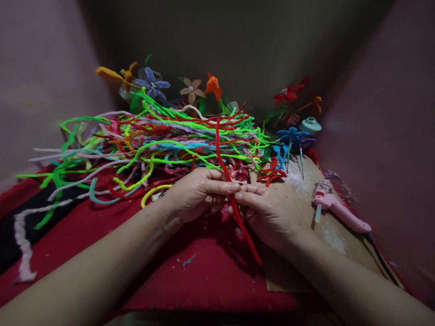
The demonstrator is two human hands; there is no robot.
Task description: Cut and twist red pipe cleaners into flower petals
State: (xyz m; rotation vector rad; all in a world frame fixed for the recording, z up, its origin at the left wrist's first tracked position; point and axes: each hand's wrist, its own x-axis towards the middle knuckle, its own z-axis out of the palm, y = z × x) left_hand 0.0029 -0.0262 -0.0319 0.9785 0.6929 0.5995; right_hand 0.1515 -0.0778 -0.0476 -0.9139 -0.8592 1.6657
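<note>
A fuzzy red pipe cleaner (245, 232) runs between my two hands, one end rising over the pile and the other slanting down to the right. My left hand (200, 192) pinches it near its middle with thumb and forefinger. From the other side, my right hand (263, 208) closes on the same spot, the fingertips of both hands nearly meeting. Just beyond the hands lies a big heap of coloured pipe cleaners (163, 145) in green, red, lilac and blue. Bent red pipe cleaner pieces (273, 172) rest beyond my right hand.
A pink glue gun (340, 210) lies on a cardboard sheet (288, 271) at the right. Blue pipe cleaner flowers (292, 135) stand near a pale round container (310, 124). More finished flowers (152, 84) line the back. Red cloth (163, 276) covers the table.
</note>
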